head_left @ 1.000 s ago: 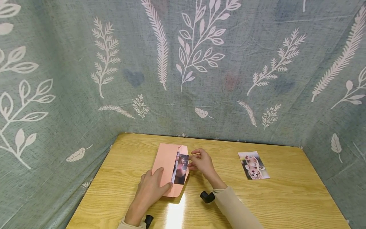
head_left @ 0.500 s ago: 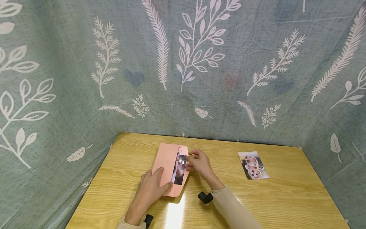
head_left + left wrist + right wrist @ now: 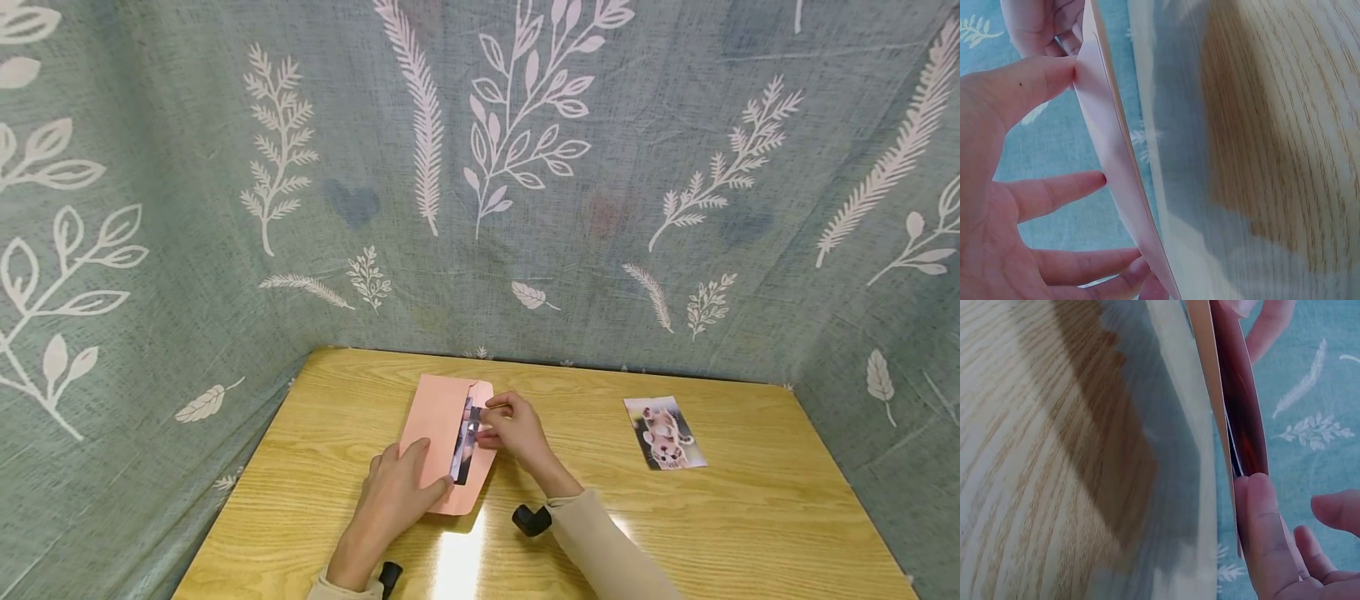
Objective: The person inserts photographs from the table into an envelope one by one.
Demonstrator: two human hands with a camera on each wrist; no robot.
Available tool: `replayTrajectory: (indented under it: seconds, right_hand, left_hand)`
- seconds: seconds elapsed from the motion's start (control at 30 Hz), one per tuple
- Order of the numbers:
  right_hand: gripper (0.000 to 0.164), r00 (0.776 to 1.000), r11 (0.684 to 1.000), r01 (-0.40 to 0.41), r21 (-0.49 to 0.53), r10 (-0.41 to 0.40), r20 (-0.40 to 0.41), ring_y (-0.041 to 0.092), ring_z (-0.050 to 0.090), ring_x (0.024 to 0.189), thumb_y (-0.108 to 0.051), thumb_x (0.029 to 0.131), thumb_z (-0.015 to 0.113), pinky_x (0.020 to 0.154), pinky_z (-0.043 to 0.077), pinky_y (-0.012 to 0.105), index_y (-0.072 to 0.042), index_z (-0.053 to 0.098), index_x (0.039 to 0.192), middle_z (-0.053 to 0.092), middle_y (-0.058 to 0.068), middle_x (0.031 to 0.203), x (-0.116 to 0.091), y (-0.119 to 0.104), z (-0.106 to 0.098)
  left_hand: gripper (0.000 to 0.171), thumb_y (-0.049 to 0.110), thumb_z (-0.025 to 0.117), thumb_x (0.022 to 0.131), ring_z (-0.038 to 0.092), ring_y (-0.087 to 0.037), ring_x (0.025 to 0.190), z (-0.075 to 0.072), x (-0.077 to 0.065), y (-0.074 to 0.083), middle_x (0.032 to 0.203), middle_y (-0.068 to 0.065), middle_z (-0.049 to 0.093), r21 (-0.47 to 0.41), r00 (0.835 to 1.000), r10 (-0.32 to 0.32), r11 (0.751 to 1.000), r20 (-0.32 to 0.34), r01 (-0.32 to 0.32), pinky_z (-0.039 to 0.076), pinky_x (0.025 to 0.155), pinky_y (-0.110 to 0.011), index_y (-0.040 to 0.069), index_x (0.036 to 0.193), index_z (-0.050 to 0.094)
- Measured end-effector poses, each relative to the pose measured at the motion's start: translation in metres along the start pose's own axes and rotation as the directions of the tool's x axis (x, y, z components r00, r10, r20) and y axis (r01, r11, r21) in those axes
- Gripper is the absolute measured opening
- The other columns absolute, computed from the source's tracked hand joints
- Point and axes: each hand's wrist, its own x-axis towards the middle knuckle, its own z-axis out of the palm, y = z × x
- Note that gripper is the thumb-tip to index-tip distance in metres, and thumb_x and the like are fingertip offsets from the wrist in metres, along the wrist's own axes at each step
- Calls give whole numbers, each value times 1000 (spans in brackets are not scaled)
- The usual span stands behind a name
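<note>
A pink envelope [image 3: 435, 412] lies on the table with its flap folded out to the right. In its opening sits a dark photo [image 3: 463, 462], of which only a narrow strip shows. My left hand [image 3: 393, 492] presses on the envelope's lower part, thumb by the mouth; the left wrist view has those fingers extended against the paper [image 3: 1110, 144]. My right hand [image 3: 521, 429] is over the flap and pinches the photo's outer edge. In the right wrist view the photo's reddish face [image 3: 1244, 406] slants into the envelope, and one finger stands apart from it.
A second photo [image 3: 666, 435], of a spotted cub-like animal, lies on the right of the wooden table [image 3: 750, 517]. A blue-green cloth [image 3: 525, 250] with white leaf prints hangs behind and at both sides. Black camera mounts [image 3: 532, 521] stick out at the wrists.
The dark photo has slid left, deeper into the envelope, with my right hand moving left along with it. My left hand and the envelope have stayed in place.
</note>
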Motion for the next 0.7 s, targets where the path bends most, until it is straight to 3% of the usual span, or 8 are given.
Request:
replayTrajectory:
  seconds: [0.3,0.7]
  right_hand:
    - [28,1000,1000,4,28,-5,15,42,71,85,-7,105,48,72,58,43,13,51,123,63,29,107,0,1,5]
    - [31,1000,999,0,42,-1,20,44,69,89,-12,106,48,75,57,46,13,50,125,61,32,111,1,0,11]
  left_hand:
    - [68,49,77,81,50,-49,116,-1,0,-1,130,-25,54,3,1000,11,1000,-5,-11,44,86,-65,11,136,61]
    - [69,50,76,82,49,-49,117,-2,-1,-1,132,-26,53,-7,1000,19,1000,-11,-19,44,86,-65,11,137,60]
